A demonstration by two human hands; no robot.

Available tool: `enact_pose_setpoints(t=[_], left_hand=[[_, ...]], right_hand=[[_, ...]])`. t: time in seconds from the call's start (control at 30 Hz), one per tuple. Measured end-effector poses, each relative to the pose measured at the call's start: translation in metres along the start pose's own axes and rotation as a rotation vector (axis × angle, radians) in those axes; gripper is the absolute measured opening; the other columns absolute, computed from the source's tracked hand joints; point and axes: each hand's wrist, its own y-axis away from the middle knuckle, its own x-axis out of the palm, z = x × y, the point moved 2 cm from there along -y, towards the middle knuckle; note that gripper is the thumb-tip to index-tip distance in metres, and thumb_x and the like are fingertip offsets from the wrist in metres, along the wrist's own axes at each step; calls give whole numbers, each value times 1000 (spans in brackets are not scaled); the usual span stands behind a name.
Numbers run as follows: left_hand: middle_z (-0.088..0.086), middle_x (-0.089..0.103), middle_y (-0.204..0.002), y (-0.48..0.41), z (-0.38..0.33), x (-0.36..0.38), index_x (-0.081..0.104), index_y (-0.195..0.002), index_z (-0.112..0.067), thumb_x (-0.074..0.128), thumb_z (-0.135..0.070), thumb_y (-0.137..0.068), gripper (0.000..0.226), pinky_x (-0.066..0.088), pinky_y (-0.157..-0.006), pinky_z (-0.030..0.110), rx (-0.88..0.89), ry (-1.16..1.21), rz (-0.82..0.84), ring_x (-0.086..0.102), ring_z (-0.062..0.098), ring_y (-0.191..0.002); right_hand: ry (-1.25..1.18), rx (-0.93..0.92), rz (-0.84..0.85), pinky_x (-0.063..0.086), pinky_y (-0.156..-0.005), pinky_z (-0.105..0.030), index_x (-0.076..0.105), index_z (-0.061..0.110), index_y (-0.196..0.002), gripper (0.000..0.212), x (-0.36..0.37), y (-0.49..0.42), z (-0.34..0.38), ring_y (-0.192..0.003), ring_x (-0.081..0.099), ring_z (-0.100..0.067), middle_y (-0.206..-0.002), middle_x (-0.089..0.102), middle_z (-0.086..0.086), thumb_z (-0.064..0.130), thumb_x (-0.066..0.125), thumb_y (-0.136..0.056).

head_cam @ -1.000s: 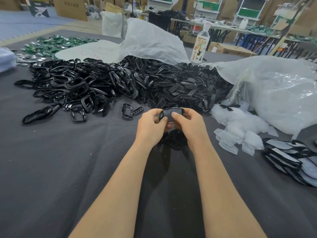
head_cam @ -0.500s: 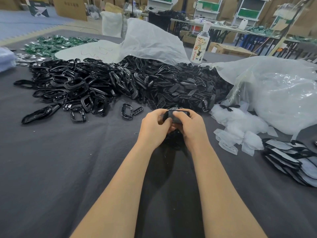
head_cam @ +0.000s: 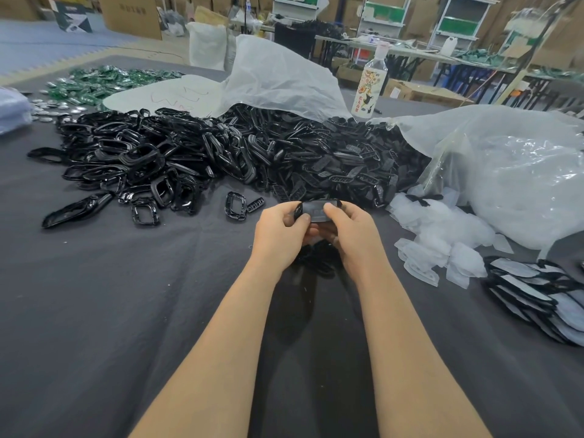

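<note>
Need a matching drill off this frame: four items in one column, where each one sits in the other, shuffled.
Things:
1. black part
2. bottle
3. green pieces
4. stack of bagged parts

Places:
A. far left of the table
B. upright behind the black heap
C. pinched between left hand and right hand
D. near right, at the edge of the view

Pairs: 1-C, 2-B, 3-A, 4-D
</note>
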Motion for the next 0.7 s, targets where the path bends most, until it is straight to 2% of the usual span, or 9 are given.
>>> enact_pose_setpoints(t=[0.07,0.13,0.2,0.3,0.43,0.53,0.6,0.7], left_hand=[[-2,70,-73,-1,0,-1,67,-89,-26,50,0,-95,32,55,-67,22,6,-19,-28,65,1,-63],[-2,70,-76,-1,0,-1,66,-97,-24,51,-3,-95,26,57,-75,29,18,-55,-50,66,4,-66],[0,71,-85,-1,0,0,65,-105,-23,57,-10,-93,19,57,-83,37,28,-99,-59,68,12,-77],[2,72,-93,-2,0,0,62,-110,-22,63,-13,-90,22,56,-87,43,11,-135,-55,69,18,-86],[3,73,-86,-3,2,0,62,-111,-17,58,-4,-92,23,56,-88,42,-37,-59,-64,69,13,-75],[4,72,-82,-4,4,-1,65,-111,-12,54,-2,-94,22,57,-86,38,-36,-36,-75,67,8,-69],[7,72,-84,-4,4,-1,64,-116,-8,52,-2,-95,25,58,-82,33,-35,-32,-87,66,6,-67],[8,72,-88,-4,3,-1,66,-113,-7,50,-2,-96,24,57,-75,26,-24,-31,-81,65,3,-64]], right_hand=[[97,-36,-16,56,-76,-30,67,7,-96,14,-2,0,0,-82,68,-23,-96,72,-16,9,54,-95],[159,-73,-42,55,-68,-23,68,12,-90,13,-4,1,1,-75,70,-18,-86,73,-9,9,56,-94],[168,-87,-68,54,-63,-20,67,16,-85,14,-4,1,2,-67,69,-11,-78,72,-2,9,58,-93],[153,-80,-79,52,-59,-17,67,16,-81,15,-5,2,2,-61,67,-5,-72,70,1,9,59,-92],[94,-62,-56,52,-57,-16,67,14,-84,15,-2,4,3,-59,66,-5,-73,71,-1,8,58,-93],[98,-50,-12,53,-62,-17,68,10,-94,11,-2,5,4,-68,69,-9,-81,72,-4,8,57,-93],[122,-46,18,55,-68,-20,68,12,-96,12,-2,5,3,-76,69,-14,-87,73,-7,8,58,-93],[153,-70,10,56,-70,-22,67,16,-91,14,-2,5,3,-75,69,-15,-85,72,-4,5,59,-92]])
